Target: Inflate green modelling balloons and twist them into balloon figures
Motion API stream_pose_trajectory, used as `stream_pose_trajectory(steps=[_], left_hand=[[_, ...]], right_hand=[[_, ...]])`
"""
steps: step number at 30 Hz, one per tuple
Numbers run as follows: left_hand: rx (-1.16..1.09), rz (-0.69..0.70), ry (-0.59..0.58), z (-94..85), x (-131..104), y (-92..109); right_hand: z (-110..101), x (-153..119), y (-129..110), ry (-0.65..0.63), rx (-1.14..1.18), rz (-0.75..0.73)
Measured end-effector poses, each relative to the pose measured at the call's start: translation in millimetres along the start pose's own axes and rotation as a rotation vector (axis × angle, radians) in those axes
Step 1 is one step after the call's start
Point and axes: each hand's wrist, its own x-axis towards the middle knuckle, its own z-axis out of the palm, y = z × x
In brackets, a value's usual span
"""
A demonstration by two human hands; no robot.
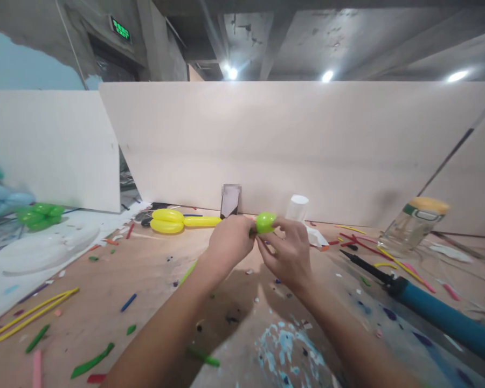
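Between my two hands is a small inflated light-green balloon (265, 221). My left hand (230, 240) is closed at its left end, with the fingertips partly hidden. My right hand (289, 250) pinches it from the right and below with bent fingers. A pale green strip (188, 272) shows beside my left forearm; whether it belongs to the same balloon I cannot tell. Just left of my left hand lies a twisted yellow balloon (167, 221) with two rounded lobes and a straight stem that reaches toward my knuckles.
A phone-like object (230, 200) leans on the white board (267, 140). Behind my right hand stands a white cup (298, 207). To the right are a blue hand pump (440, 307) and a yellow-lidded bottle (414, 226). Green balloon shapes (40, 215) and scattered balloon scraps lie leftward.
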Motion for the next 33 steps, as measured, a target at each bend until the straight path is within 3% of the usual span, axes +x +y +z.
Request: stream_pose_trajectory(steps=[8,14,16,20,23,26,29,33], left_hand=[[-0.011,-0.024,-0.040,-22.4,-9,0],[-0.069,-0.054,0.086,-15.5,-4,4],[-0.119,-0.044,0.066,-11.9,-3,3],[-0.281,0.031,-0.096,-11.1,-3,-1],[-0.372,0.128,-0.198,-16.4,-6,0],[-0.404,0.129,-0.237,-20.5,-9,4],[-0.326,0.089,-0.148,-18.0,-9,6],[-0.162,0.041,0.058,-8.5,-6,5]], right_hand=[[-23,18,1,-0.106,0.145,-0.146],[-28,21,5,-0.416,0.270,0.231],[-26,21,6,-0.409,0.318,0.279],[-21,19,12,-0.289,0.438,0.229],[-18,15,19,-0.247,0.381,0.156],[-17,14,21,-0.243,0.327,0.084],[-19,15,20,-0.260,0.352,0.115],[-23,19,18,-0.351,0.547,0.325]])
